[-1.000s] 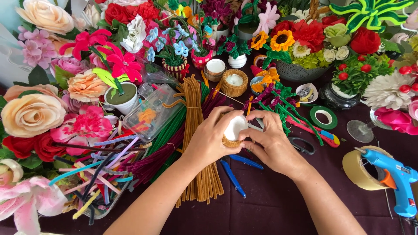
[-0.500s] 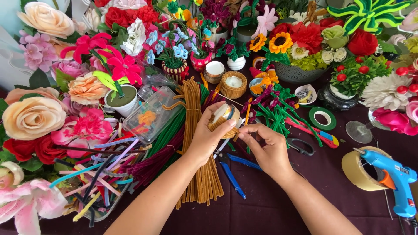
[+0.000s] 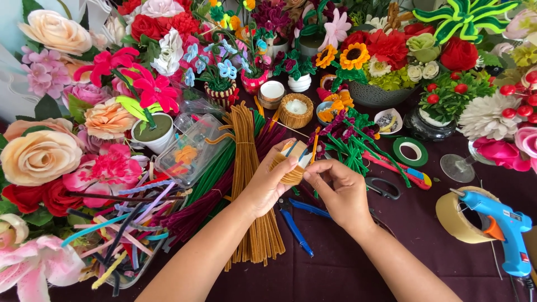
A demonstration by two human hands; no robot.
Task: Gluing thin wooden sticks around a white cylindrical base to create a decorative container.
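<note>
Nearest the camera, two bare forearms reach up from the bottom edge over a dark maroon tablecloth (image 3: 335, 274). The left hand (image 3: 267, 187) is curled round a small round cup wrapped in tan fuzzy wire (image 3: 292, 165), gripping it from the left with its mouth tipped up and away. The right hand (image 3: 338, 190) sits just to the cup's right, thumb and forefinger pinched at its near rim; whether they hold a wire end there cannot be told. So the cup lies between the two hands, touching both, its axis leaning away from the person, the left hand bearing it. Under the hands lie blue-handled pliers (image 3: 296, 226), and to the left a long bundle of tan chenille stems (image 3: 254, 196) runs near to far. At the right stand a blue hot glue gun (image 3: 503, 229) leaning on a roll of tan tape (image 3: 456, 215), with black-handled scissors (image 3: 383, 187) beside the right hand. Further off sit a clear plastic box (image 3: 193, 151), a roll of green tape (image 3: 410, 151), a second tan wrapped cup (image 3: 295, 110) and banks of bright artificial flowers (image 3: 391, 50).
</note>
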